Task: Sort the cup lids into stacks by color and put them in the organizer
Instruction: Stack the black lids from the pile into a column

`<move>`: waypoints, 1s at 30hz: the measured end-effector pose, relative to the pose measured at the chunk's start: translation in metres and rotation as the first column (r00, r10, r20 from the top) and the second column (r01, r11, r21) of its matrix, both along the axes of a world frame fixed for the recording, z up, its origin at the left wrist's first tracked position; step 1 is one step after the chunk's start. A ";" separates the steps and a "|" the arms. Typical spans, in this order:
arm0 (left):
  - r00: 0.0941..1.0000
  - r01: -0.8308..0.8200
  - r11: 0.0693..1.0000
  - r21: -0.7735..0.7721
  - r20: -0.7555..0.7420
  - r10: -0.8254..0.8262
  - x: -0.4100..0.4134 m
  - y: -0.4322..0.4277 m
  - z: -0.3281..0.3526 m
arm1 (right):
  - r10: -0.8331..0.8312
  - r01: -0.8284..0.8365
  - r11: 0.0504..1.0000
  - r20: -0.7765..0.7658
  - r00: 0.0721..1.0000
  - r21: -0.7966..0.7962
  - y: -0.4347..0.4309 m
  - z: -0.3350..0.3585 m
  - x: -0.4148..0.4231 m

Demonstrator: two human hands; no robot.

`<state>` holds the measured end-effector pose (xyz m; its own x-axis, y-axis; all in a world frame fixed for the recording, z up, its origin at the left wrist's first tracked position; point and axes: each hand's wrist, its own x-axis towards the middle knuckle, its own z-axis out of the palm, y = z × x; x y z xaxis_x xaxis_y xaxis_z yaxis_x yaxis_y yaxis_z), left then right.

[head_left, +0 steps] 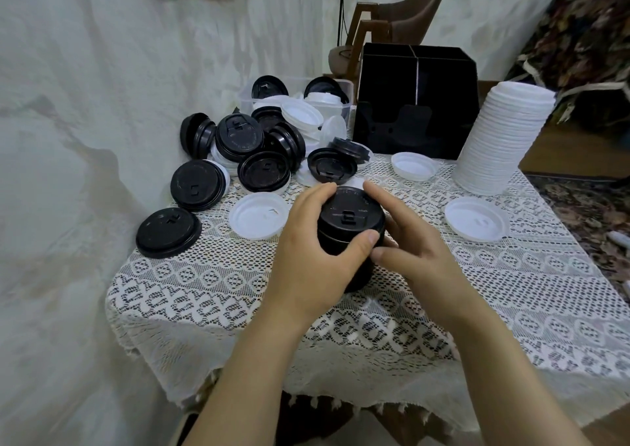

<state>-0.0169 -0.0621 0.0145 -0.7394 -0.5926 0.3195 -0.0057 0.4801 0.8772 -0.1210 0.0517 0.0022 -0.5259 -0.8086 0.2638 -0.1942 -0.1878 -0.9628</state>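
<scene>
Both hands are on the black stack, which stands upright mid-bench on the lace cloth. Left hand wraps the near-left side, fingers curled over the far rim, thumb pressed on the front edge. Right hand cups the right side, index finger reaching round the back, thumb tucked beside the left thumb. So both are gripping the stack from opposite sides. It reads as squaring the lids so they nest straight, or as setting a two-sided hold for a lift; can't tell which. Two hands make sense, since nested lids likely fan out if held from one side. The white stack is already tall and parked at the right edge near the organizer, clear of the working zone. The organizer sits at the back with its divider visible; the interior is too dark to say what's in it. Loose black lids are heaped back-left in front of the clear tub, mixed with white ones. A single black lid lies near the left edge. A white lid lies flat left of the hands, another white lid to the right, and a third white lid in front of the organizer. My read: roughly mid-sort, with black well behind white and the organizer loading apparently not started.
</scene>
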 end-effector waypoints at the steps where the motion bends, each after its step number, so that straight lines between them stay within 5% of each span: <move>1: 1.000 0.015 1.000 0.019 -0.002 -0.015 0.000 0.000 -0.001 | 0.011 -0.011 1.000 0.038 0.999 -0.019 0.000 0.000 0.000; 9: 0.991 0.132 0.977 0.165 -0.032 -0.129 0.002 0.000 -0.011 | -0.076 0.077 0.996 0.035 0.997 -0.048 -0.007 0.003 0.008; 19: 0.987 0.161 0.972 0.174 -0.054 -0.154 0.003 0.000 -0.014 | -0.059 0.062 0.995 0.032 0.998 -0.081 -0.008 -0.003 0.009; 30: 0.987 0.135 0.962 0.236 -0.114 -0.111 0.002 0.000 -0.012 | -0.026 0.053 0.989 0.198 0.980 -0.135 -0.014 -0.006 0.010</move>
<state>-0.0153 -0.0624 0.0023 -0.7834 -0.5680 0.2525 0.1323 0.2445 0.9606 -0.1108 0.0378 -0.0041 -0.6090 -0.7488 0.2615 -0.0154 -0.3184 -0.9478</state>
